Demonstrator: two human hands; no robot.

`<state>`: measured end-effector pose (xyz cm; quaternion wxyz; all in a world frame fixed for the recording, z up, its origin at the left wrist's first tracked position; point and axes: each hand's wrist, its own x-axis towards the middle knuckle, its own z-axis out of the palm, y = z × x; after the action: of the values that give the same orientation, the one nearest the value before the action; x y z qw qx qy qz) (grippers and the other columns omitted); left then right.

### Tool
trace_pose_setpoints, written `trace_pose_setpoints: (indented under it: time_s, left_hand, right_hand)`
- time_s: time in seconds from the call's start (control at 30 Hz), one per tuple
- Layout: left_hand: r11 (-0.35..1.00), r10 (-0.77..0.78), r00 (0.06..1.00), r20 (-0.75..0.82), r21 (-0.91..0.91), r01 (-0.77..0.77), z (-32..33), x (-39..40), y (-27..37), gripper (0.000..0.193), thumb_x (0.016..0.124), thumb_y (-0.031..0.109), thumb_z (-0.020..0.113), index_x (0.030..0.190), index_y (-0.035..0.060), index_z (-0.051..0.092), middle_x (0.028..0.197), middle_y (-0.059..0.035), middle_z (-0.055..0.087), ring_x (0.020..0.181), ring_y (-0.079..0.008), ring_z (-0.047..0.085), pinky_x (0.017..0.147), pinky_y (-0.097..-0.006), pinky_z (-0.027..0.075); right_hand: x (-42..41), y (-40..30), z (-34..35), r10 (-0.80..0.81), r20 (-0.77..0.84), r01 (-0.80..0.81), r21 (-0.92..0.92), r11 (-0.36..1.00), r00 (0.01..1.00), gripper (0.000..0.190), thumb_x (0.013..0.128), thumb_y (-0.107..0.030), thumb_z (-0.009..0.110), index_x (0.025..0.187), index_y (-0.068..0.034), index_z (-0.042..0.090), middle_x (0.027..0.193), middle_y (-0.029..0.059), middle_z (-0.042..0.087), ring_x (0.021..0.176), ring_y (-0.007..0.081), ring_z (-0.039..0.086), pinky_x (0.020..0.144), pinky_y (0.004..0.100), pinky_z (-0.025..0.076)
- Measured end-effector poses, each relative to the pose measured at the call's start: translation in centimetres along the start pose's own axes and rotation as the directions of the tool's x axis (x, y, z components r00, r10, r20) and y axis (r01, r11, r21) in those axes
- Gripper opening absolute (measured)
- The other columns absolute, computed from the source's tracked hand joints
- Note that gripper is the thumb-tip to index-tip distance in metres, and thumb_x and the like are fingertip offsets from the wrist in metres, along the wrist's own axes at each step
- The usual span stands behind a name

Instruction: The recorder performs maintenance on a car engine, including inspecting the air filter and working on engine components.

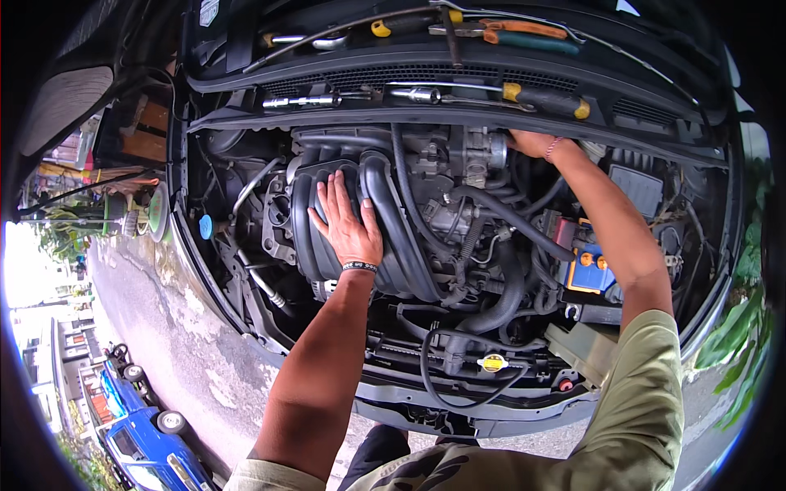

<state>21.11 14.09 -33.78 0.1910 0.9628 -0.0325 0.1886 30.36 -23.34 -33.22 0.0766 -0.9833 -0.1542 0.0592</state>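
My left hand [347,224] lies palm down with fingers spread on the black plastic intake manifold [307,212] of a car engine. Deep at the back of the engine bay, my right hand [529,145] reaches in beside the metal throttle body [491,149]. Its fingertips are hidden behind parts and the cowl edge, so what they touch does not show. Below my right forearm sits a car battery with a blue and yellow top [591,270]. A black hose [516,222] runs from the engine towards the battery.
On the cowl lie sockets [301,101], a screwdriver [546,100], combination pliers [528,34] and a ratchet [328,42]. A yellow-labelled radiator cap [492,363] and a loose looped hose [424,362] are at the front. A blue pickup truck [147,442] stands on the road.
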Motion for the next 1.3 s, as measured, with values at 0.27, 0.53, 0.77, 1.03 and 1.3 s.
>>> trace_pose_setpoints:
  time_s: [0.27,0.53,0.77,1.03,1.3]
  left_hand:
    - [0.996,0.080,0.995,-0.058,-0.031,-0.082,2.9,-1.0,1.0,0.059,0.101,0.033,0.048,0.156,0.0123,0.039,0.158,-0.0087,0.043,0.151,-0.0329,0.029,0.119,-0.0614,0.014]
    - [0.981,0.139,0.975,-0.174,0.157,-0.112,7.4,1.7,-7.9,0.068,0.104,0.063,0.033,0.161,0.0265,0.027,0.165,-0.0007,0.032,0.154,-0.0236,0.026,0.117,-0.0674,0.019]
    - [0.996,0.075,0.970,0.233,0.023,-0.083,4.2,11.6,-16.2,0.061,0.106,0.051,0.041,0.158,0.0199,0.036,0.162,-0.0119,0.037,0.149,-0.0290,0.035,0.120,-0.0538,0.025]
    - [0.637,-0.092,0.975,0.201,-0.741,0.213,-8.1,-12.6,0.1,0.032,0.105,0.016,0.057,0.133,0.0012,0.062,0.115,-0.0074,0.070,0.105,-0.0144,0.065,0.092,-0.0273,0.048]
    - [0.417,-0.328,0.885,0.331,-0.790,0.449,-10.7,-25.8,15.6,0.015,0.098,0.004,0.064,0.111,-0.0019,0.068,0.094,-0.0018,0.071,0.084,-0.0065,0.063,0.077,-0.0214,0.050]
  right_hand:
    - [-14.2,0.2,-5.4,0.071,-0.210,-0.044,0.133,0.990,0.975,0.036,0.098,-0.033,0.062,0.121,-0.006,0.065,0.111,0.0189,0.071,0.110,0.0366,0.065,0.093,0.0480,0.052]
    - [-43.0,-12.0,-5.9,0.556,-0.519,-0.427,0.357,0.831,0.649,0.022,0.091,-0.014,0.064,0.109,-0.002,0.069,0.100,0.0199,0.069,0.098,0.0399,0.065,0.087,0.0465,0.054]
    - [-58.3,-9.0,-1.3,0.632,-0.373,-0.551,0.310,0.775,0.679,0.026,0.087,-0.012,0.063,0.111,-0.001,0.064,0.106,0.0194,0.067,0.103,0.0383,0.064,0.094,0.0453,0.051]
    - [-57.9,-7.6,4.4,0.586,-0.402,-0.498,0.309,0.810,0.704,0.025,0.080,-0.007,0.063,0.104,-0.005,0.063,0.093,0.0156,0.063,0.085,0.0386,0.063,0.080,0.0464,0.051]
    - [-57.4,-2.3,0.1,0.395,-0.508,-0.324,0.225,0.919,0.766,0.014,0.083,-0.005,0.062,0.097,-0.006,0.066,0.092,0.0130,0.059,0.089,0.0339,0.056,0.080,0.0457,0.042]
